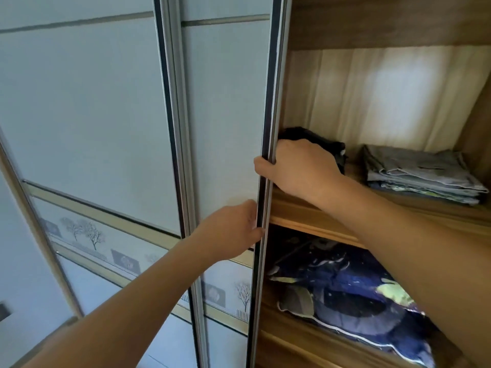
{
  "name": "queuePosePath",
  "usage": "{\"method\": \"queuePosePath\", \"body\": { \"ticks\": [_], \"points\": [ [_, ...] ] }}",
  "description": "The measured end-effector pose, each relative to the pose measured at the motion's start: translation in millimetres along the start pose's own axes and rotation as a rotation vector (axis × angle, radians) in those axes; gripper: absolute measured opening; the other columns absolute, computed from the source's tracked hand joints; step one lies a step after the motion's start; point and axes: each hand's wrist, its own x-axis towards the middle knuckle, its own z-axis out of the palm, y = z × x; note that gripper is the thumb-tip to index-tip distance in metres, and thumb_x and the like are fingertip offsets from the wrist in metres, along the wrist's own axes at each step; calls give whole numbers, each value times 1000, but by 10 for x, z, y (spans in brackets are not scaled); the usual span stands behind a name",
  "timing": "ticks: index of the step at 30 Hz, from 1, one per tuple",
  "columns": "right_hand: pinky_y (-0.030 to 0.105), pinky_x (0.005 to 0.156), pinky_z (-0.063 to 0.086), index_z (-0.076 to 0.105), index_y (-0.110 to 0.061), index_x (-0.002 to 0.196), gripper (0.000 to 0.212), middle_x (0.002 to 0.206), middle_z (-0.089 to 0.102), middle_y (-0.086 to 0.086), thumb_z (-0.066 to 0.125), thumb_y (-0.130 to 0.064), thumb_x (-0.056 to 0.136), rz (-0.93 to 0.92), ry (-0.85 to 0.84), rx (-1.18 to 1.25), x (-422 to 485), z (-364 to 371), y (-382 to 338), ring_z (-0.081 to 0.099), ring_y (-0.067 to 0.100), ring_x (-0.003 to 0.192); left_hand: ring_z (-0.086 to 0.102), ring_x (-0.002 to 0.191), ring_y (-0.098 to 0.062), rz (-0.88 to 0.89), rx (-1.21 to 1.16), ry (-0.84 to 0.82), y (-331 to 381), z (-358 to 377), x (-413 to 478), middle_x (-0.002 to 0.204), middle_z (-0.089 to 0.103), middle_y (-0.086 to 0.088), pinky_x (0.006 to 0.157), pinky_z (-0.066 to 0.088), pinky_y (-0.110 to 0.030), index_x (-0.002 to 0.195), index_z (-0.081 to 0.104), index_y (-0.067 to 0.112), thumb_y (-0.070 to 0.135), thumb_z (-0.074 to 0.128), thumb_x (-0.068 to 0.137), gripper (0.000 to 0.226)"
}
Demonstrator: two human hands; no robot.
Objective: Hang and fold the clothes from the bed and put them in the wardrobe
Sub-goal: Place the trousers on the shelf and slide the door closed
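both forearms rise from the bottom of the view, the right forearm [425,261] closest and crossing in front of the open wardrobe [372,27]. largest in sight is the pale sliding door [228,115], overlapping a second door panel [79,115] on its left. its dark edge strip [268,115] marks where the open bay begins. inside, the lower compartment holds dark blue bedding [345,288]. on the wooden shelf [305,221] above lie the folded clothes: a grey stack [419,171] to the right and a black garment [318,140] just beside the door edge, partly behind the right hand [300,168]. that hand wraps the strip, thumb on the door's front, its fingers hidden behind. the left hand [233,232] grips the same strip lower down, fingers [255,231] curled onto it. the bed is out of view.

the step looks like sliding the door, though i cannot tell which way. it should run best pushed level by both hands together, so the panel does not twist in its track. if it is closing, the right hand sits between strip and black garment and should come out first, and that garment could snag. bare shelf shows between the two piles.
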Motion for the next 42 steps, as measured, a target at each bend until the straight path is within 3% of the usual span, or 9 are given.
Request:
{"method": "queuePosePath", "body": {
  "ticks": [3, 6, 12, 17, 22, 29, 33, 36, 42],
  "points": [
    [33, 56, 50, 62, -13, 74, 56, 70, 62, 1, 41, -60, 96, 35, 10, -34, -223, -112, 232, 58, 20, 61, 65, 90, -20, 55, -11, -28, 228, 110, 18, 103, 70, 0, 84, 56, -44, 108, 53, 20, 42, 57, 97, 25],
    [30, 49, 36, 55, -15, 68, 56, 65, 56, 0, 42, -62, 96, 81, 40, -81, -440, -229, 498, 52, 17, 56, 63, 87, -20, 124, -29, -42, 495, 229, 46, 100, 69, 1, 82, 55, -41, 103, 53, 21, 41, 57, 97, 22],
    [32, 51, 30, 50, -16, 64, 58, 65, 49, 0, 42, -65, 95, 201, 68, -169, -905, -515, 1016, 43, 14, 57, 59, 80, -20, 260, 42, -50, 1096, 499, 100, 82, 63, 5, 79, 54, -40, 92, 58, 22, 43, 54, 96, 22],
    [32, 50, 28, 43, -18, 64, 54, 64, 47, 0, 40, -58, 99, 287, 64, -207, -1366, -784, 1374, 42, 15, 56, 61, 84, -19, 372, -7, -111, 1604, 709, 150, 85, 65, 5, 82, 53, -39, 88, 59, 25, 42, 54, 96, 19],
    [34, 52, 45, 50, -16, 67, 52, 63, 55, 3, 39, -51, 104, 431, 56, -208, -1782, -1027, 1695, 56, 21, 57, 62, 93, -17, 487, -56, -153, 2128, 926, 196, 97, 69, 6, 88, 51, -36, 105, 64, 25, 42, 55, 97, 20],
    [25, 45, 35, 56, -13, 91, 33, 69, 52, 1, 36, -34, 108, 540, -55, -514, -2158, -1295, 2112, 52, 14, 55, 62, 89, -18, 638, -62, -198, 2790, 1212, 273, 97, 68, 2, 88, 52, -38, 105, 66, 19, 36, 56, 98, 22],
    [27, 44, 32, 49, -13, 71, 33, 67, 53, 1, 51, -20, 102, 671, -70, -563, -2319, -1404, 2207, 50, 16, 56, 64, 89, -19, 701, -27, -207, 3062, 1302, 306, 98, 70, 1, 88, 53, -38, 105, 68, 16, 35, 57, 96, 24],
    [26, 43, 26, 54, -14, 73, 25, 65, 48, 0, 55, -17, 98, 612, -19, -640, -2369, -1354, 2190, 44, 16, 53, 64, 96, -19, 714, -18, -234, 3172, 1363, 314, 103, 71, 3, 92, 51, -37, 113, 67, 17, 36, 56, 97, 27],
    [25, 45, 27, 56, -14, 79, 20, 63, 47, -2, 52, -8, 97, 554, -17, -531, -2400, -1381, 2332, 44, 11, 54, 62, 106, -17, 712, -5, -315, 3121, 1429, 350, 114, 69, 6, 97, 48, -34, 127, 60, 19, 45, 55, 98, 39]
  ]
}}
